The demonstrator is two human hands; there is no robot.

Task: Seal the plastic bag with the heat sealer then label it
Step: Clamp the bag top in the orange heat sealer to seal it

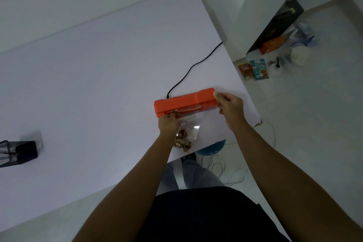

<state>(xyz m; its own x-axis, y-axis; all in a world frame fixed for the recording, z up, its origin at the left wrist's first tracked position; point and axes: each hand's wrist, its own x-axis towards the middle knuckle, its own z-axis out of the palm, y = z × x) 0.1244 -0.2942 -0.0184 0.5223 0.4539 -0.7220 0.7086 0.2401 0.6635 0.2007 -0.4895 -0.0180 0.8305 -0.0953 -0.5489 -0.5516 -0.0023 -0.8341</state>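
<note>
An orange heat sealer (184, 102) lies on the white table (98, 84), its black cord (194, 67) running off the far right edge. A clear plastic bag (196, 125) holding brown nuts (183, 141) lies in front of it, its top edge tucked into the sealer's slot. My left hand (169, 124) pinches the bag's left top corner at the slot. My right hand (228, 106) grips the sealer's right end, thumb on top. The sealer's lid looks slightly raised.
A black mesh pen holder (17, 152) stands at the table's left. On the floor to the right are food packets (253, 68), an orange box (272, 45), white containers (296, 56) and white cables (231, 171). A blue stool (211, 148) sits under the table edge.
</note>
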